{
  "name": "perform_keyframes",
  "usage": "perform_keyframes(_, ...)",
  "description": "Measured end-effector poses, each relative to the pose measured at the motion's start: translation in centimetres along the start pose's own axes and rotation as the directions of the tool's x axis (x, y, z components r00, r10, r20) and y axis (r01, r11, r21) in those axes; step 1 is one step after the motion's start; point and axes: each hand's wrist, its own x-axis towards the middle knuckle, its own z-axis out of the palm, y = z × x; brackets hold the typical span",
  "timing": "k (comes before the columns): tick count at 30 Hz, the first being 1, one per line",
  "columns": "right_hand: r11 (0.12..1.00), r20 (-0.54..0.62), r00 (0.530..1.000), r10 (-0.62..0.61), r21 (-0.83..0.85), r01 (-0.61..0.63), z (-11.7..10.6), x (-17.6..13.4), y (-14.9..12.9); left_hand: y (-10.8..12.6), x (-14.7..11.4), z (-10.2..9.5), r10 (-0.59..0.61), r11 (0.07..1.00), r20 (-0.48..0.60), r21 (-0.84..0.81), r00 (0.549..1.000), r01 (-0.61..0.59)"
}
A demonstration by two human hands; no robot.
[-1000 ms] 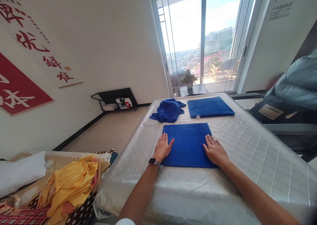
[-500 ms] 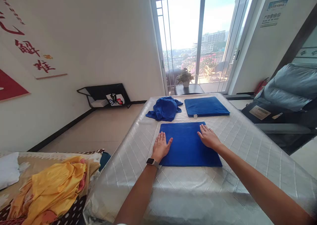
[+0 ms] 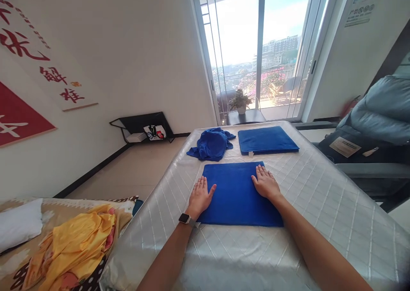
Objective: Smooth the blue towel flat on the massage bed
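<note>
A blue towel (image 3: pixel 235 197), folded into a flat rectangle, lies on the silver quilted table cover (image 3: pixel 320 197) in front of me. My left hand (image 3: pixel 201 195) rests flat along its left edge, fingers pointing away and thumb out; a watch (image 3: pixel 185 218) is on that wrist. On the towel's right edge, near the far corner, lies my right hand (image 3: pixel 265 182) with its fingers stretched out. Neither hand grips anything. Behind the towel are a crumpled blue cloth (image 3: pixel 211 144) on the left and a folded stack of blue cloth (image 3: pixel 268 139) with a white tag on the right.
A dark padded armchair (image 3: pixel 361 141) stands close to the table's right side. To the left, yellow cloth (image 3: pixel 83 239) and a white pillow (image 3: pixel 22 220) lie on a bed. Beyond the table are a potted plant (image 3: pixel 241 102) and a sliding glass door (image 3: pixel 261 69).
The view has shifted slightly. Both hands stay flat at the towel's side edges; the right hand sits a little lower along its edge. The cloths behind have not moved.
</note>
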Motion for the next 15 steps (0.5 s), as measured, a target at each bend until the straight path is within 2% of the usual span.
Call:
perform_keyframes(2, 1.0, -0.004, 1.0, 0.001, 0.01, -0.001, 0.0, 0.0, -0.1, 1.2, -0.2, -0.5, 0.05, 0.999, -0.016, 0.013, 0.999, -0.05)
perform_keyframes(4, 1.0, -0.01, 1.0, -0.001, 0.017, 0.001, 0.1, 0.1, -0.1, 3.9, -0.2, -1.0, 0.2, 0.98, -0.008, -0.008, 0.98, -0.2)
perform_keyframes(7, 1.0, -0.019, 1.0, -0.015, 0.01, 0.015, 0.4, 0.1, 0.2, 10.2, 1.0, -1.0, 0.47, 0.88, -0.021, -0.073, 0.882, -0.47)
perform_keyframes(9, 0.999, -0.015, 0.999, -0.048, -0.012, 0.048, 0.6, 0.0, 0.5, 14.7, 2.6, -0.5, 0.563, 0.815, -0.075, -0.112, 0.823, -0.568)
perform_keyframes(10, 0.997, -0.012, 0.998, -0.068, -0.023, 0.068, 0.7, -0.1, 0.7, 16.6, 3.5, -0.1, 0.575, 0.802, -0.091, -0.133, 0.813, -0.582)
perform_keyframes(12, 0.995, -0.007, 0.995, -0.095, -0.027, 0.095, 0.7, -0.2, 1.0, 19.3, 5.2, 0.9, 0.551, 0.81, -0.093, -0.181, 0.829, -0.558)
perform_keyframes(13, 0.995, -0.006, 0.995, -0.096, -0.021, 0.096, 0.7, -0.3, 1.0, 19.9, 5.8, 1.4, 0.529, 0.821, -0.087, -0.198, 0.844, -0.536)
perform_keyframes(15, 0.997, 0.0, 0.997, -0.08, -0.004, 0.08, 0.6, -0.3, 0.9, 19.7, 6.5, 2.1, 0.488, 0.847, -0.061, -0.208, 0.871, -0.489)
